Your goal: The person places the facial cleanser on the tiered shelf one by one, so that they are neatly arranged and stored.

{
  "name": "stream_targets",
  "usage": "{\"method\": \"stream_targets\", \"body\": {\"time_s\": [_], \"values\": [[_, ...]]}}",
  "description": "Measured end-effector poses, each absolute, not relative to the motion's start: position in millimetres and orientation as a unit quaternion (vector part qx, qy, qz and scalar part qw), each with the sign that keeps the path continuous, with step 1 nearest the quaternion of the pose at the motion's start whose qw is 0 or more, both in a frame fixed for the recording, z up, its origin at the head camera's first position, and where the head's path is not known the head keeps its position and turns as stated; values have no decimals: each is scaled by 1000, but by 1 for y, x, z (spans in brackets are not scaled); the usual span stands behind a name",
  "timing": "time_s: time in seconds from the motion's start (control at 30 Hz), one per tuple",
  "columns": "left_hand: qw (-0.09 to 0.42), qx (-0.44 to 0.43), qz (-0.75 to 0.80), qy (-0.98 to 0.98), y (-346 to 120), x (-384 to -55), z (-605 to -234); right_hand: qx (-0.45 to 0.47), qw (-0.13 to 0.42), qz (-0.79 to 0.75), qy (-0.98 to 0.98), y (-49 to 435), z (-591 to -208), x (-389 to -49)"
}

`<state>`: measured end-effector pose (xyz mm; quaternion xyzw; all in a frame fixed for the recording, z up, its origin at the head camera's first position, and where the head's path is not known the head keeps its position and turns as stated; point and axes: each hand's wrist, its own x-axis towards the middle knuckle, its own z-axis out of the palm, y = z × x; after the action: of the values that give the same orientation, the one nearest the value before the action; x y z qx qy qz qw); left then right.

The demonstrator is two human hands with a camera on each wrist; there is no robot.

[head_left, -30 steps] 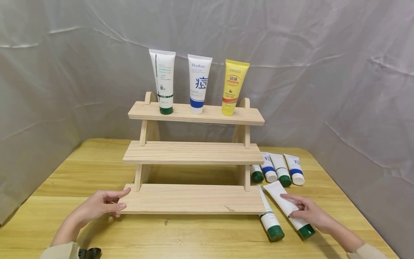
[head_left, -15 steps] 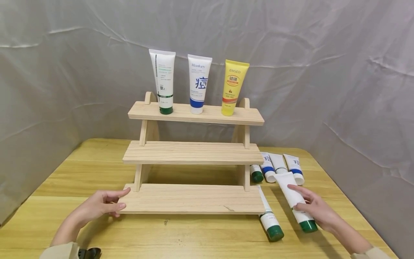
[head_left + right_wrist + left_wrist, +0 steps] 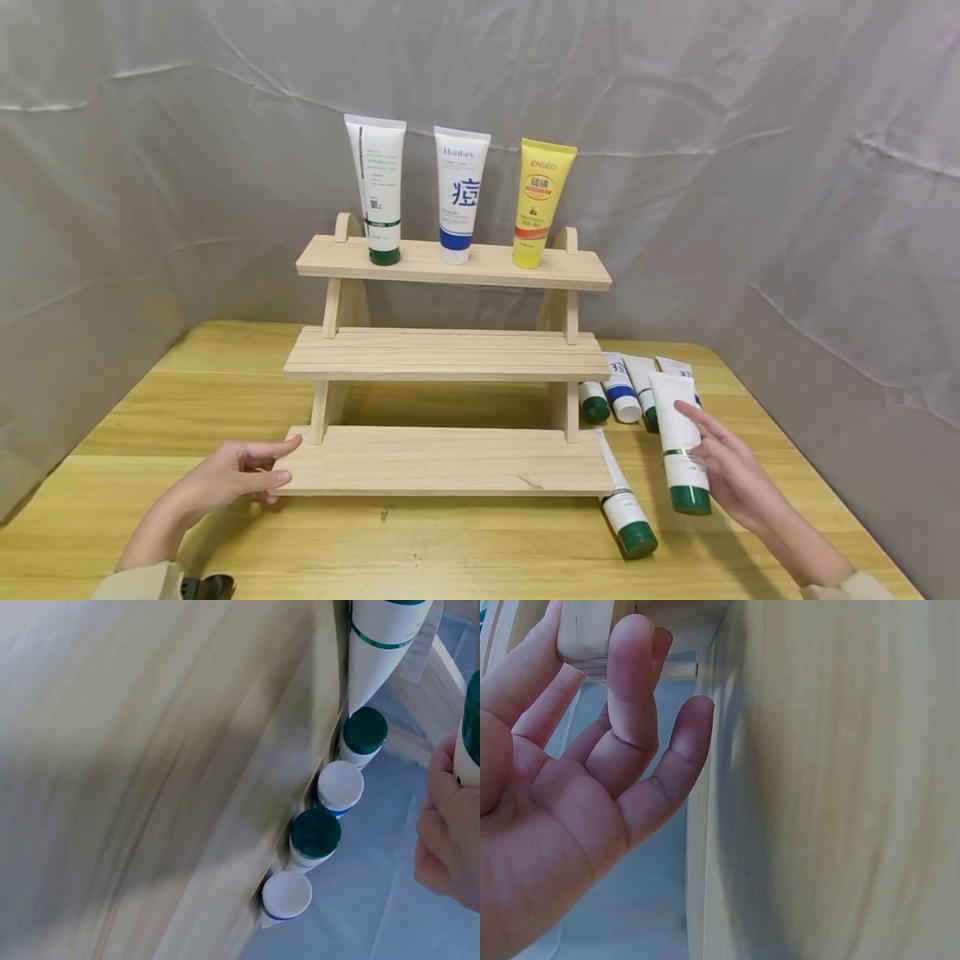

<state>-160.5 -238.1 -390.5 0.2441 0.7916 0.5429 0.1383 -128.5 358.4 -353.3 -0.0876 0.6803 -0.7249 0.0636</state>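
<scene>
A three-tier wooden display stand (image 3: 442, 462) stands on the table. My left hand (image 3: 213, 482) grips the left end of its bottom board; the left wrist view shows the board's corner (image 3: 585, 634) between thumb and fingers. To the right of the stand, my right hand (image 3: 738, 479) holds a white squeeze tube (image 3: 678, 417) with a green cap, cap downward, raised over the table. Only its cap end (image 3: 472, 735) shows in the right wrist view. Along the top tier stand a white tube with a green cap (image 3: 378, 183), a white-and-blue tube (image 3: 459, 196) and a yellow tube (image 3: 542, 204).
Another white, green-capped tube (image 3: 626, 512) lies by the stand's right front corner. Behind it several tubes lie in a row, including a blue-banded one (image 3: 621, 387); the held tube partly covers some. Grey cloth (image 3: 480, 67) hangs behind the wooden table (image 3: 420, 550).
My right hand has lifted the white tube off the table, moving it slightly back and turning it more upright. My left hand stays on the stand.
</scene>
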Motion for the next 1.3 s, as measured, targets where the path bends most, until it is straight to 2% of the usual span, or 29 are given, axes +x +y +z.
{"method": "stream_targets", "body": {"time_s": [0.4, 0.67, 0.97, 1.3], "values": [[141, 244, 544, 790, -239, -160, -390, -122, 21, -721, 682, 333, -346, -127], [147, 238, 545, 791, -236, -160, -389, -140, 29, -712, 688, 313, -339, -129], [146, 238, 546, 790, -236, -160, -389, -201, 18, -708, 677, 295, -336, -136], [147, 235, 551, 787, -236, -160, -389, -179, -1, -719, 672, 264, -328, -146]]}}
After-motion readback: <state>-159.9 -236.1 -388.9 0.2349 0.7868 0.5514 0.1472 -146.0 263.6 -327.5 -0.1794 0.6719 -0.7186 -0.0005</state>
